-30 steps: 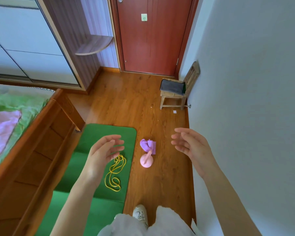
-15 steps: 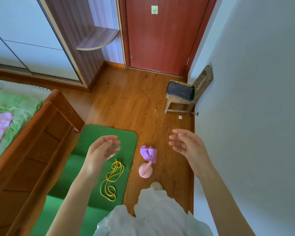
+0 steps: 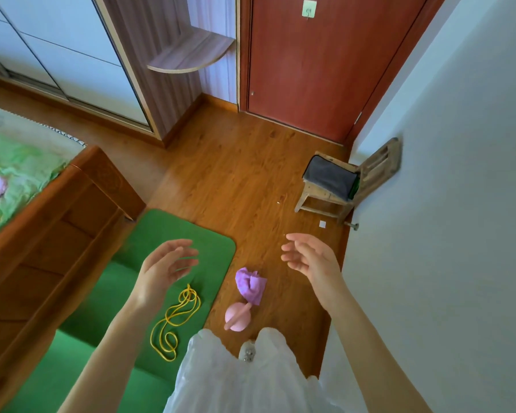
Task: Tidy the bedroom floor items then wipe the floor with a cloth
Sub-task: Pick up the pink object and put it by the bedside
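A yellow cord [image 3: 175, 320] lies in loose loops on the green mat [image 3: 173, 234] beside the bed. On the wooden floor [image 3: 245, 180] just right of the mat sit a crumpled purple cloth [image 3: 251, 285] and a pink round object with a handle [image 3: 237, 316], touching each other. My left hand [image 3: 164, 268] hovers above the mat, fingers relaxed, holding nothing. My right hand [image 3: 310, 257] hovers above the floor right of the cloth, also relaxed with nothing in it. Small white scraps [image 3: 322, 224] lie on the floor near the stool.
A wooden bed frame [image 3: 51, 234] runs along the left. A low wooden chair [image 3: 349, 180] with a folded dark cloth on its seat stands against the right wall. Ahead are a red door [image 3: 316, 61] and a wardrobe [image 3: 57, 55]. My white skirt fills the bottom.
The view has moved forward and tilted down; the floor items now lie nearer my feet. Both hands stay raised and holding nothing.
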